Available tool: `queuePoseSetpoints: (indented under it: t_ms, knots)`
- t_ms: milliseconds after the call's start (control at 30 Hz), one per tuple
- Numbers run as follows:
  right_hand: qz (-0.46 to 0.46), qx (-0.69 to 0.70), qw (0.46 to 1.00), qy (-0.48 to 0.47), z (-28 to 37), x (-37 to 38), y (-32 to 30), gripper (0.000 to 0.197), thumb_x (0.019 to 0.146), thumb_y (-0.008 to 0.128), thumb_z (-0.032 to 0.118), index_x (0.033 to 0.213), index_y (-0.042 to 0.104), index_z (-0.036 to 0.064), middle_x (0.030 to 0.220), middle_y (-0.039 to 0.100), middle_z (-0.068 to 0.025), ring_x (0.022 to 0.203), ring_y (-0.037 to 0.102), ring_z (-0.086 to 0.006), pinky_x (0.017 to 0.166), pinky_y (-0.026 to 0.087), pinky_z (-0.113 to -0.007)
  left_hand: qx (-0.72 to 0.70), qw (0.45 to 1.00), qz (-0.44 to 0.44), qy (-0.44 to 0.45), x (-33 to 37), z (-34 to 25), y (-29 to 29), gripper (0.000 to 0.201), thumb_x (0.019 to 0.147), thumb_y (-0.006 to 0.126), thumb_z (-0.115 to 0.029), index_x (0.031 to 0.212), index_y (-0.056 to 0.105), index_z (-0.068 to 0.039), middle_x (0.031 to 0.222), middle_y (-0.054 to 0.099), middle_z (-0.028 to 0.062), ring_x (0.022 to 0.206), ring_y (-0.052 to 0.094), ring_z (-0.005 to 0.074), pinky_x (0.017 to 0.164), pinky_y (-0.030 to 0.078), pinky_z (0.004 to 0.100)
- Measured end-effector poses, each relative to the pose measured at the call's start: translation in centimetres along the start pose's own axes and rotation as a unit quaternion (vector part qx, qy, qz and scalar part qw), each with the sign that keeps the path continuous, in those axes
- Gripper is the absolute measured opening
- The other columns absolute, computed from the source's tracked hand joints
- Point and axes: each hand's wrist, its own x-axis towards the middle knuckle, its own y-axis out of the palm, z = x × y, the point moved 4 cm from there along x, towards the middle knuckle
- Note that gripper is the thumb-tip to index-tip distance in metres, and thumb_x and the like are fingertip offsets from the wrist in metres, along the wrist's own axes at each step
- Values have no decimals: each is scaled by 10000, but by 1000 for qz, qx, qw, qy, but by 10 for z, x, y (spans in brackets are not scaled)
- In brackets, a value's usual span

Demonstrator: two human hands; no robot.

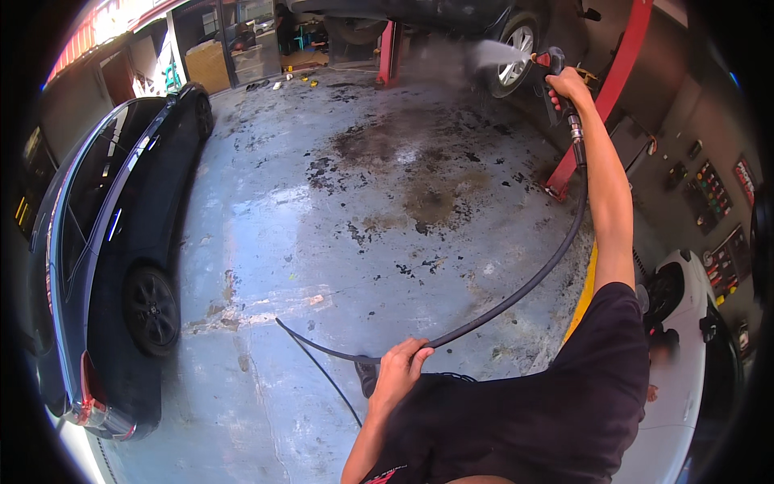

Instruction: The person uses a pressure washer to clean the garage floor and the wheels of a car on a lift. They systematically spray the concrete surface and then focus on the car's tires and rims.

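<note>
My right hand [569, 85], arm stretched out to the far right, is wrapped round the grip of a spray gun [554, 60]. A white fan of spray [496, 53] shoots leftward from its nozzle, toward the wheel [518, 52] of a dark raised car [427, 14]. From the gun's metal coupling, a black hose [528, 289] curves down and back toward me. My left hand [398, 369] is closed round that hose in front of my body. Past it, the hose continues left and doubles back along the floor.
Red lift posts [617, 81] stand beside the raised car. A dark car [113, 234] is parked along the left, a white one [681, 379] at the right. The blue-grey floor [266, 218] has peeling patches and dark wet stains. A person [285, 29] is at the back.
</note>
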Motion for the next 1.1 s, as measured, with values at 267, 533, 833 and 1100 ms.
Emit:
queuePoseSetpoints:
  t_ms: [267, 533, 833, 1100]
  knots:
    - [-28, -134, 987, -80, -30, -28, -18, 416, 899, 654, 215, 1266, 584, 32, 781, 710, -149, 596, 699, -257, 603, 564, -390, -37, 996, 79, -19, 10, -26, 85, 245, 971, 667, -205, 1056, 704, 22, 887, 669, 186, 800, 635, 376, 732, 499, 405]
    - [-49, -142, 974, -168, -64, 51, 1, 529, 886, 653, 208, 1344, 517, -19, 1034, 718, -257, 728, 738, -358, 710, 592, -459, 6, 995, 102, -22, 81, -21, 166, 249, 966, 673, -214, 1075, 707, 7, 917, 684, 194, 840, 652, 388, 748, 506, 414]
    - [6, -109, 970, -217, -91, 165, -40, 313, 851, 632, 166, 1073, 594, -51, 692, 670, -168, 584, 690, -282, 577, 569, -416, 18, 997, 71, -26, 205, -15, 283, 268, 950, 695, -205, 1079, 696, 30, 950, 694, 213, 862, 660, 403, 756, 519, 415]
    - [-21, -123, 974, -191, -127, 292, -106, 244, 849, 609, 137, 982, 615, -68, 640, 649, -136, 498, 653, -248, 514, 544, -385, 26, 998, 32, 38, 294, -49, 366, 256, 935, 710, -201, 1050, 695, 27, 848, 648, 189, 754, 628, 377, 676, 494, 416]
